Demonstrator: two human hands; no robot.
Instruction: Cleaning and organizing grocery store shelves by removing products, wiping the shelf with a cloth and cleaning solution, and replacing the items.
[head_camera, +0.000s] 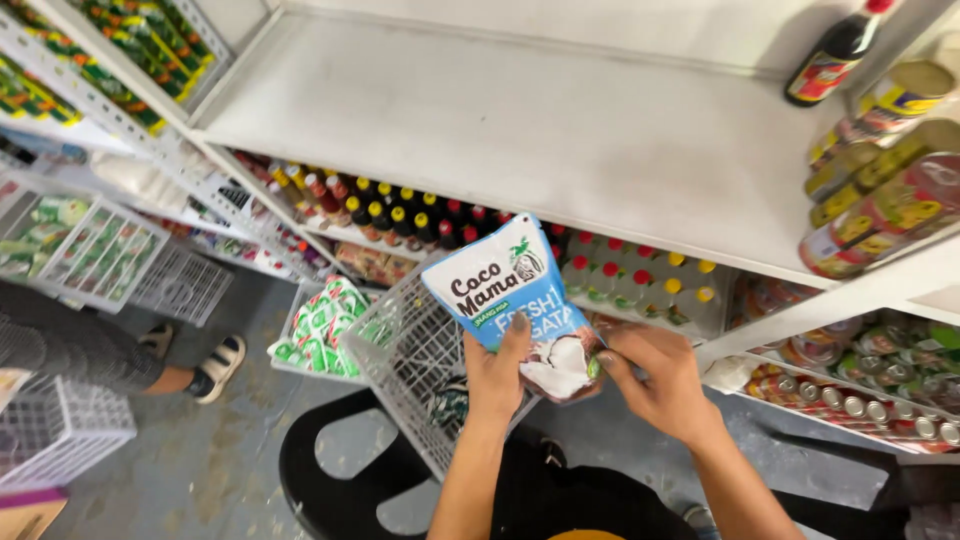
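I hold a blue and white pouch (508, 290) with a coconut picture upright in front of the shelves. My left hand (497, 371) grips its lower left corner, thumb on the front. My right hand (661, 376) pinches its lower right corner. Just below the pouch sits a white wire basket (408, 350) resting on a black plastic chair (340, 480).
A wide white shelf (520, 130) runs above, with cans (880, 190) and a dark bottle (835, 55) at its right end. Lower shelves hold bottles with coloured caps (420, 215) and tins (860, 400). Another person's sandalled foot (215, 368) stands at left near wire baskets of green packets (325, 320).
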